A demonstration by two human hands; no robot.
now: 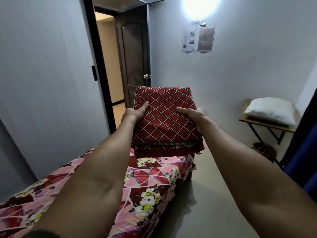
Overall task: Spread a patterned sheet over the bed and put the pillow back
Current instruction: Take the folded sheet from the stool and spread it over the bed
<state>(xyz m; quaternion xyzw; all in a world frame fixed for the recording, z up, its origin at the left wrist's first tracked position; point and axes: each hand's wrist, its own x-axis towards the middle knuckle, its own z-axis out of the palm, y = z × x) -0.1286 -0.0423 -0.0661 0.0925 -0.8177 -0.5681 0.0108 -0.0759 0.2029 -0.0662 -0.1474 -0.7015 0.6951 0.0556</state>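
Both hands [135, 113] [197, 117] hold folded sheet [163, 121] by its side edges

Far wall: bright lamp [199, 6] up high, glare washes it out. Below it a small label [199, 23], then two papers [198, 39] side by side, print too small to read. Dark brown door [133, 54] stands open, round metal knob [146, 76]. Black box [94, 73] on left wall by doorway. Wooden desk [264, 124], black crossed legs, in right corner; dark basket [264, 150] on grey floor [214, 194] beneath. Blue curtain [301, 165] at right edge.
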